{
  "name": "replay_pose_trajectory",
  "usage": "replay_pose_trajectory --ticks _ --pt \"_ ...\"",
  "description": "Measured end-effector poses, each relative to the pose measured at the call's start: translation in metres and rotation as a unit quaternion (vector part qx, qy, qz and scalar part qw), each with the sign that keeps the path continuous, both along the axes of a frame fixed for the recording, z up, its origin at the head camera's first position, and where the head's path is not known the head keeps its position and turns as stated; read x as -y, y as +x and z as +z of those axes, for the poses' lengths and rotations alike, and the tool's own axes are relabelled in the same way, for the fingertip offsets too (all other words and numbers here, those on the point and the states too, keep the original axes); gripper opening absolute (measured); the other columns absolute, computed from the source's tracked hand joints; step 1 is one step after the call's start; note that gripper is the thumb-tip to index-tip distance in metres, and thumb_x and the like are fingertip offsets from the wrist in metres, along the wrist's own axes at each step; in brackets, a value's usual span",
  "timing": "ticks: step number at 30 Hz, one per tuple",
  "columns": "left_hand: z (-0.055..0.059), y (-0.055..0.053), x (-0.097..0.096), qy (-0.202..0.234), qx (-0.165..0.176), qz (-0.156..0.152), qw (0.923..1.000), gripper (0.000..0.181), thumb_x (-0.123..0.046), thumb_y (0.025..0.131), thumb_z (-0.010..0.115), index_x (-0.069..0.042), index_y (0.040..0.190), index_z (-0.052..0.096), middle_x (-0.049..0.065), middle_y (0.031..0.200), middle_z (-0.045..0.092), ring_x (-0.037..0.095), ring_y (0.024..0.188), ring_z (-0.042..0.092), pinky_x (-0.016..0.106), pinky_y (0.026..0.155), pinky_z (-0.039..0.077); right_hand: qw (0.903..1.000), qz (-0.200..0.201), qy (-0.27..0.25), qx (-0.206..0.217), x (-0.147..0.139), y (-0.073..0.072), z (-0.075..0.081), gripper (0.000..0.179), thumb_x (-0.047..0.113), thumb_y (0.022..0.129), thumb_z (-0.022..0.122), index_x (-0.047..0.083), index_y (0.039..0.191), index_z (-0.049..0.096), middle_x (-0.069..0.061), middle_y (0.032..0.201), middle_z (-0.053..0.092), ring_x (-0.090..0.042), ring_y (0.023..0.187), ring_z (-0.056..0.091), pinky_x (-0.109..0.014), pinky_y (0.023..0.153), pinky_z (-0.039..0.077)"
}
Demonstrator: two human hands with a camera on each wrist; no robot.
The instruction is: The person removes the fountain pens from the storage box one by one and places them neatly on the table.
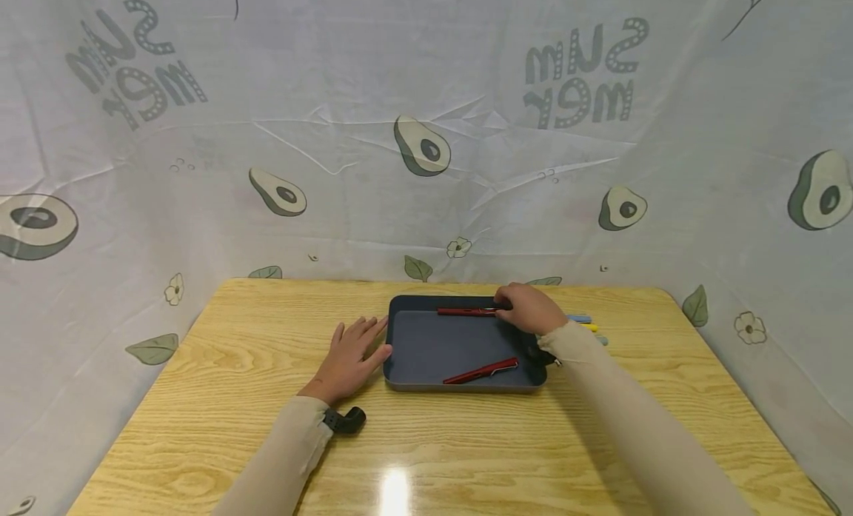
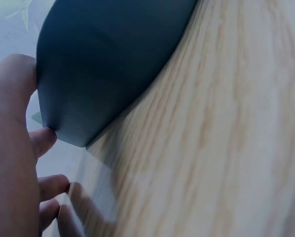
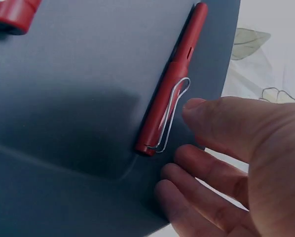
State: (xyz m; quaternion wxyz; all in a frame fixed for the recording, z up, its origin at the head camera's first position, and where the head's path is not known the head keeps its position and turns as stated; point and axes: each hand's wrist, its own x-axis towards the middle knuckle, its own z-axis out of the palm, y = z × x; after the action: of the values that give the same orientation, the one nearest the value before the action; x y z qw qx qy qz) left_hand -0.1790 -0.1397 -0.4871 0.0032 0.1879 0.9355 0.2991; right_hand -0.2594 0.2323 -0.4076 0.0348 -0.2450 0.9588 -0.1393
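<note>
A dark grey rectangular tray (image 1: 426, 388) lies on the wooden table. Inside it, along the far side, is a red fountain pen (image 3: 160, 111) with a silver wire clip. My right hand (image 1: 531, 309) is over the tray's far right corner, thumb and fingers spread beside the clip end of that pen and gripping nothing. A second red fountain pen (image 1: 481, 372) lies slantwise near the tray's front wall. At the tray's left side my left hand (image 1: 349, 358) has its fingers extended, with the thumb and fingertips right at the wall (image 2: 108, 69).
Right of the tray, partly hidden behind my right hand and sleeve, lie several coloured pens, among them a blue one (image 1: 578, 318) and a yellow one (image 1: 589, 328). A white cloth (image 1: 346, 227) printed with avocados hangs behind the table (image 1: 266, 338) and at its sides.
</note>
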Motion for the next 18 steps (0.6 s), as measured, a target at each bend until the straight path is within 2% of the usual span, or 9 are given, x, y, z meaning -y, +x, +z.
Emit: replay_pose_trajectory --ticks 11,18 --pt "0.000 0.000 0.002 0.006 -0.007 -0.005 0.9999 0.068 -0.054 0.107 0.047 -0.020 0.164 0.033 0.016 0.165 0.035 0.039 0.156 0.021 0.064 0.124 -0.002 0.9995 0.009 0.024 0.018 0.008 -0.004 -0.002 0.019 0.006 0.095 0.073 -0.001 0.112 0.074 -0.015 0.104 0.074 -0.028 0.092 0.071 -0.046 0.082 0.059" --pt "-0.002 -0.002 0.001 0.002 -0.006 0.001 1.0000 0.068 -0.056 0.107 0.046 -0.023 0.165 0.033 0.014 0.166 0.035 0.037 0.157 0.021 0.062 0.125 -0.002 0.9986 0.027 0.034 0.029 0.012 -0.003 -0.003 0.010 0.002 0.093 0.074 0.002 0.102 0.078 -0.013 0.099 0.075 -0.025 0.086 0.070 -0.042 0.077 0.060"
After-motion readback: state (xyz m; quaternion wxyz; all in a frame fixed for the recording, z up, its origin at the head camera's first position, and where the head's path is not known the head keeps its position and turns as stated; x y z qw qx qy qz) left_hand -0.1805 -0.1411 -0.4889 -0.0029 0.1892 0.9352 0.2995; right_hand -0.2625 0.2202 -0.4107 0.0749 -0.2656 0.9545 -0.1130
